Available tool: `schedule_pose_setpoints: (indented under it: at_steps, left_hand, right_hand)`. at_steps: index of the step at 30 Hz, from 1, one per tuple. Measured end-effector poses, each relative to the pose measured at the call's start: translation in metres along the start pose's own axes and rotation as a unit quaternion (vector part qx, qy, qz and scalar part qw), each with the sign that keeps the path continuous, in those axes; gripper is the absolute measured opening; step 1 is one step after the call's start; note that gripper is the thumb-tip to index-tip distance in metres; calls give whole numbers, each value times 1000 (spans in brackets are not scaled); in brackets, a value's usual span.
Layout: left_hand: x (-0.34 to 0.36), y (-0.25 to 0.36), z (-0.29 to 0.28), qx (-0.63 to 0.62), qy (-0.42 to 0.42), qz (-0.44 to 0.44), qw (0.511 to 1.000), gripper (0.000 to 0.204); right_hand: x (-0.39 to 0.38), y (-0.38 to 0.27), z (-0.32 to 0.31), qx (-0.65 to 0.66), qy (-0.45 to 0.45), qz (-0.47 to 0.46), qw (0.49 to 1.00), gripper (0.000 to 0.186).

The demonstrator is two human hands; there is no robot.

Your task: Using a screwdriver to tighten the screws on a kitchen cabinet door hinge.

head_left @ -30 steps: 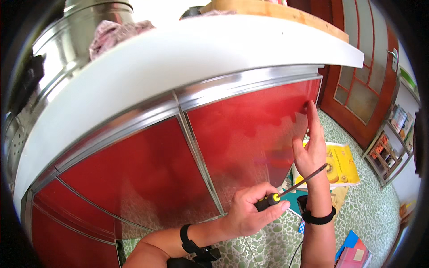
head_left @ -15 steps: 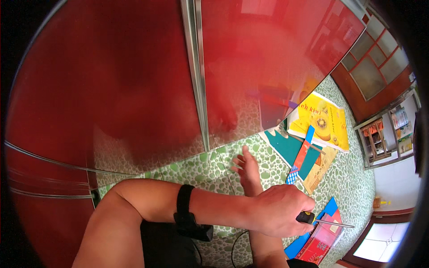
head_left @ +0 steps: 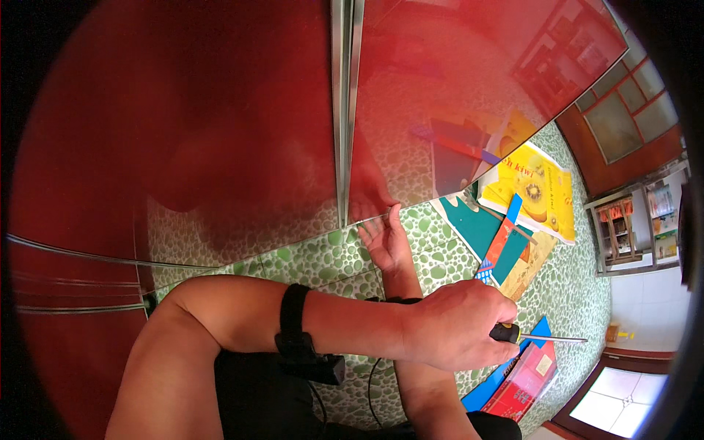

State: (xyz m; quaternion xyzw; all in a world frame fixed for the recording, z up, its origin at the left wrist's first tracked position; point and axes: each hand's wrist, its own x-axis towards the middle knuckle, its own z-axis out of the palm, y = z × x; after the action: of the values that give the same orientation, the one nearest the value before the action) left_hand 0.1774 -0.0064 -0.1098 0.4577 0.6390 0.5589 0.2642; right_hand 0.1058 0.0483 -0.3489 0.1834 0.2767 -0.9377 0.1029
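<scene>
My left hand (head_left: 462, 326), its arm crossing over from the lower left, is closed around the black and yellow handle of a screwdriver (head_left: 506, 333). The metal shaft points right. Beyond that forearm, my right hand (head_left: 385, 238) is turned palm up at the lower edge of a glossy red door panel (head_left: 455, 88). Its thumb and fingertips reach that edge with the fingers apart; whether they grip it cannot be made out. A silver metal strip (head_left: 343, 147) separates this panel from the red panel (head_left: 235, 110) on the left.
On the green pebble-patterned floor (head_left: 425, 227) at right lie a yellow printed bag (head_left: 539, 191), a green sheet (head_left: 477, 231), an orange and blue strip (head_left: 502, 238) and a flat red package (head_left: 521, 385). A shelf rack (head_left: 638, 213) stands at far right. A black cable (head_left: 370, 389) hangs below my forearms.
My right hand has moved up and slightly left to the red panel's lower edge. The left hand still holds the screwdriver. The view has shifted slightly.
</scene>
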Motion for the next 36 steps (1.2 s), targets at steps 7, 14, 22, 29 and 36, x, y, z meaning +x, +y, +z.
schedule_pose_setpoints:
  at_steps: [7, 14, 22, 29, 36]
  left_hand:
    - [-1, 2, 1, 8, 14, 17, 1000, 37]
    - [-3, 0, 0, 16, 5, 6, 1000, 38]
    - [-11, 21, -11, 108, -104, 17, 989, 42]
    - [-14, 108, -59, 115, -309, 3, 944, 38]
    - [-46, 131, -98, 108, -226, 101, 963, 28]
  right_hand:
    - [2, -3, -4, -36, 5, 6, 999, 68]
    - [-6, 2, 4, -19, 9, -9, 1000, 66]
    - [-22, 10, 11, -17, 2, -19, 1000, 68]
    - [-34, -7, 7, -8, 15, -18, 1000, 71]
    - [-36, 12, 25, 62, 28, 6, 998, 69]
